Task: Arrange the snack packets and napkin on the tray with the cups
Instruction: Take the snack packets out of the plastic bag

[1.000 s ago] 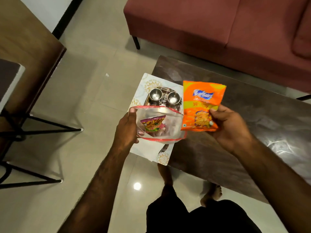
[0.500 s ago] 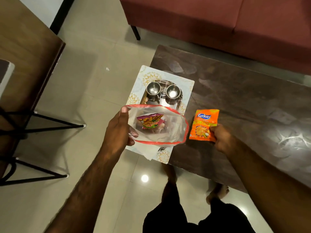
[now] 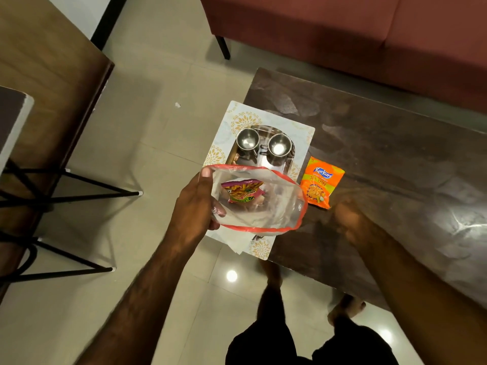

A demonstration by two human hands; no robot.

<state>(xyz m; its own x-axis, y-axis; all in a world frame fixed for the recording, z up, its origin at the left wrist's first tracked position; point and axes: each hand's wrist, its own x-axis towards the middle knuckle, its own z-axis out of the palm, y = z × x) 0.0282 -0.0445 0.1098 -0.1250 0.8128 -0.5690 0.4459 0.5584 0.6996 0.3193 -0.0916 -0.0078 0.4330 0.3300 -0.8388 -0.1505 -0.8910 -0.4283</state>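
My left hand (image 3: pixel 196 206) grips the rim of a clear plastic bag with a red edge (image 3: pixel 263 204), held open above the tray. Inside the bag lies a pink snack packet (image 3: pixel 241 191). An orange snack packet (image 3: pixel 320 181) lies flat on the dark table (image 3: pixel 395 159), just right of the tray. My right hand (image 3: pixel 350 219) is blurred, just below that packet and apart from it, holding nothing. Two steel cups (image 3: pixel 247 139) (image 3: pixel 279 146) stand side by side on a steel tray (image 3: pixel 287 164), which rests on a white patterned mat (image 3: pixel 245 119). A white napkin corner (image 3: pixel 237 245) shows under the bag.
The mat overhangs the table's left end. A maroon sofa (image 3: pixel 342 35) stands behind the table. A wooden table with black metal legs (image 3: pixel 52 75) is at the left. Tiled floor lies between them; my feet show below.
My right hand lowered the orange packet onto the table beside the tray, let it go and drew back. The left hand kept holding the open bag.
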